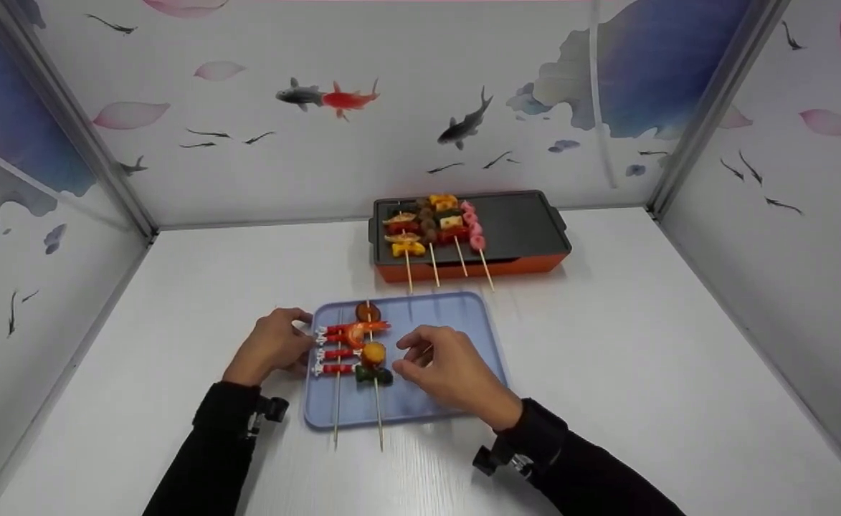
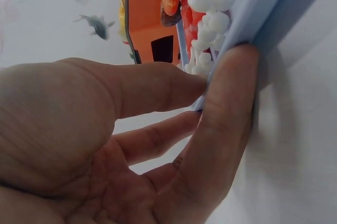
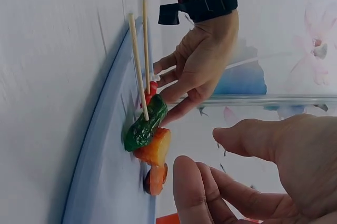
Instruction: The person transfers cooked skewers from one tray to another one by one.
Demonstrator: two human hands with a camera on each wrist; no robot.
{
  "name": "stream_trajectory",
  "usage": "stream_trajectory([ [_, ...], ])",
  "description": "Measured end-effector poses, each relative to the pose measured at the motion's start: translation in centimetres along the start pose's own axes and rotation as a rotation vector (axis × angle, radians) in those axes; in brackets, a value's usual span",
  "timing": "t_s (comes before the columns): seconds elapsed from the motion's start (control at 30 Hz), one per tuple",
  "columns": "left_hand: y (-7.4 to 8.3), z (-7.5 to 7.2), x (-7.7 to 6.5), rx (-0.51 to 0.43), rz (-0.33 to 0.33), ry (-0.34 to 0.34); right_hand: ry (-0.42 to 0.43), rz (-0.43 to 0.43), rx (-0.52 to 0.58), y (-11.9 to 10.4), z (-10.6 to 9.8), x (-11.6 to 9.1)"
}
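Note:
A blue tray (image 1: 463, 312) lies on the white table, and my left hand (image 1: 269, 347) pinches its left rim between thumb and fingers, closely seen in the left wrist view. Two skewers lie on the tray with their sticks over its near edge. The left skewer carries red pieces with white knobbed ends (image 1: 334, 369). The other bears a round brown slice, a shrimp (image 1: 355, 335), a yellow-orange chunk (image 1: 373, 353) and a green pepper piece (image 3: 147, 124). Just right of that skewer hovers my right hand (image 1: 456, 365), thumb and fingertips apart, nothing between them.
Behind the tray stands an orange grill (image 1: 542, 264) with a black plate (image 1: 520, 226). Several skewers lie on the plate's left half, among them one of pink rings (image 1: 474, 226); their sticks overhang the front. White walls printed with fish (image 1: 467, 125) enclose the table.

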State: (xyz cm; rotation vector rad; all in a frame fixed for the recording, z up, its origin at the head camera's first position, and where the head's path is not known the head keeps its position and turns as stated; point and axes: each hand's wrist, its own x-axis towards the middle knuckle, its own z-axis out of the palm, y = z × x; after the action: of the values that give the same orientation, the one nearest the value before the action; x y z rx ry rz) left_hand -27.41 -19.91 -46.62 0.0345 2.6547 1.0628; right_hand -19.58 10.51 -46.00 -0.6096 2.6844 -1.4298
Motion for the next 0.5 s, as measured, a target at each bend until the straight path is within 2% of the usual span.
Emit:
stream_trajectory([
  [0.13,0.2,0.0,-0.1,-0.019,-0.010,-0.001,0.057,-0.022,0.001,0.2,-0.6,0.2],
  [0.5,0.3,0.0,0.0,0.004,-0.015,0.001,0.167,-0.049,-0.049,0.4,-2.5,0.8],
])
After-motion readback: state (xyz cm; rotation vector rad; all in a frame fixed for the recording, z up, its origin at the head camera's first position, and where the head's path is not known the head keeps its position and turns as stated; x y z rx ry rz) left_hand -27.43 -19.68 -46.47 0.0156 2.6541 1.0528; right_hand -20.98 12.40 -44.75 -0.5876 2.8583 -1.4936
